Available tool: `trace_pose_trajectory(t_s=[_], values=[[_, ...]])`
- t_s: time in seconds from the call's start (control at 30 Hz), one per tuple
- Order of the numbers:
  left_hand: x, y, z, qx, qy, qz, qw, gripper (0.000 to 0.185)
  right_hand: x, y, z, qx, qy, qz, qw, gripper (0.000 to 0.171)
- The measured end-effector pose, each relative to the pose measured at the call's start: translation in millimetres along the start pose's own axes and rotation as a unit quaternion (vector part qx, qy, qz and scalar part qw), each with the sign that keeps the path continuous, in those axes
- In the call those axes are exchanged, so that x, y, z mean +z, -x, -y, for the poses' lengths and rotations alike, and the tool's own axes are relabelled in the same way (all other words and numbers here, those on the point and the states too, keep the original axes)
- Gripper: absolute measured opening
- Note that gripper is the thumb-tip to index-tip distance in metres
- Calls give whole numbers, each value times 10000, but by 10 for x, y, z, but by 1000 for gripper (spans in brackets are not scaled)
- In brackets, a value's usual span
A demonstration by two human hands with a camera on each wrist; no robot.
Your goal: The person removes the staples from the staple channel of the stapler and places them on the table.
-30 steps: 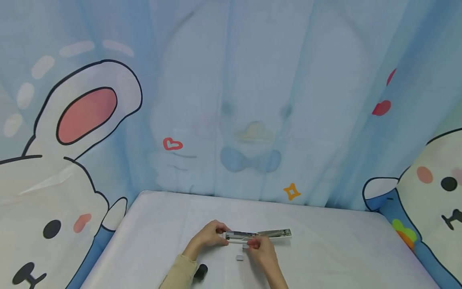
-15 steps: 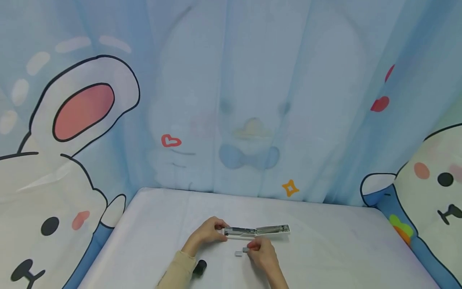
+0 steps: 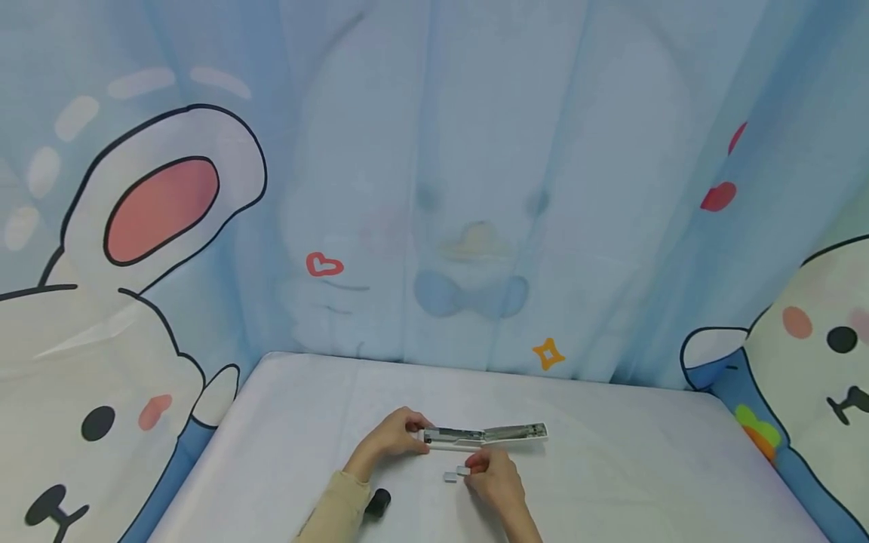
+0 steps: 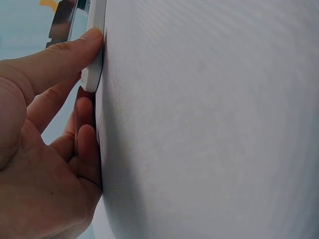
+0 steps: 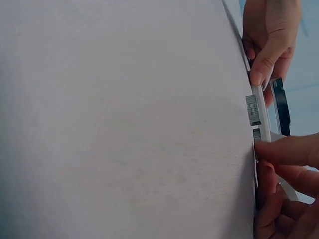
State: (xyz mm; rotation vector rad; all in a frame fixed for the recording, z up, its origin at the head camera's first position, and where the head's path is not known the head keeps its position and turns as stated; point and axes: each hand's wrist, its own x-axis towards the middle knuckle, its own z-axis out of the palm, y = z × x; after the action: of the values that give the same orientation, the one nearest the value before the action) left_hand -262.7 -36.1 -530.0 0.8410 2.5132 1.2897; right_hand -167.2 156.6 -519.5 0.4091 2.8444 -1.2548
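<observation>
A white stapler (image 3: 514, 433), swung wide open with its metal rail showing, lies across the middle of the table. My left hand (image 3: 397, 434) holds its left end, the thumb (image 4: 89, 42) along the near side and the fingers behind. In front of it my right hand (image 3: 498, 483) pinches a small grey strip of staples (image 3: 463, 470) between thumb and fingertips. Another staple strip (image 5: 253, 110) lies on the cloth just left of that one. The right fingertips are close to the stapler's near edge and partly hide the pinched strip.
A black cylindrical object (image 3: 378, 504) sits beside the left forearm, partly behind the sleeve (image 3: 336, 509). White cloth covers the table (image 3: 631, 467). A blue curtain (image 3: 475, 188) with cartoon figures hangs right behind the table's back edge.
My right hand has drawn back from the stapler toward me, bringing the pinched staple strip closer to the loose one. The stapler shows less of its near side than before. My left hand keeps its hold.
</observation>
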Motion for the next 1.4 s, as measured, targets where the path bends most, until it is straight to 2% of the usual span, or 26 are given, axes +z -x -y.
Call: trace_pose_trajectory(t_s=[0.17,0.4,0.57,0.77,1.03,1.4], values=[[15,5,12,52,-1,14,10000,32,-4,-37,40,-9,-164,-134,9998,22],[18,3,21,0,-42,-20,10000,30,21,-153,216,-843,-603,-455,9936,14],[12,-2,6,-23,13,19,10000,29,73,-229,335,-1116,-679,-460,9904,16],[-19,-34,-22,50,-22,15,10000,28,101,-280,397,-1137,-452,-534,9911,13],[-47,-63,-18,14,49,23,10000,27,118,-306,433,-1154,-608,-436,9905,11],[-11,-22,32,0,20,70,10000,28,196,-235,478,-1148,-692,-473,9898,10]])
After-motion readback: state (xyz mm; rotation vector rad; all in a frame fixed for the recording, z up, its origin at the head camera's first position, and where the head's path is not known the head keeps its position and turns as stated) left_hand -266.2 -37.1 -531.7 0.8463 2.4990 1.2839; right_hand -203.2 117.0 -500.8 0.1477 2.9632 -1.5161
